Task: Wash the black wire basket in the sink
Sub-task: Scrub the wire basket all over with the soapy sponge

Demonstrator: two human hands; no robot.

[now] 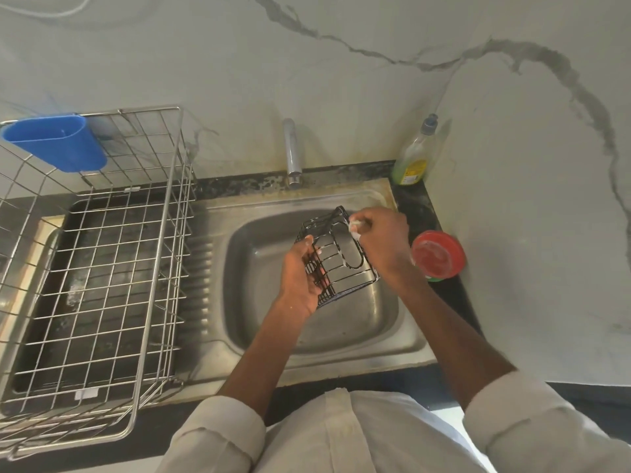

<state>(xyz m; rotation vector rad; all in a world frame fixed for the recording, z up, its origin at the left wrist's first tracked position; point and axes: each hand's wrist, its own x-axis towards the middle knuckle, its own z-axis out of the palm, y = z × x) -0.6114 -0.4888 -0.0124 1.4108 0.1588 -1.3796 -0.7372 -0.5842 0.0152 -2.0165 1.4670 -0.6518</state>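
The black wire basket (pixel 345 268) is held tilted over the steel sink (pixel 259 329), its open wire sides facing up. My left hand (pixel 300 278) grips its left edge, fingers curled through the wires. My right hand (pixel 382 240) is at the basket's upper right corner and pinches a small whitish, soapy thing (pixel 353 228) against the wire; what it is cannot be made out. White foam clings to some of the wires.
A tap (pixel 292 151) stands behind the sink with no water visibly running. A dish soap bottle (pixel 415 155) and a red-lidded tub (pixel 438 254) sit at the right. A steel dish rack (pixel 102 268) with a blue cup (pixel 58 141) fills the left drainboard.
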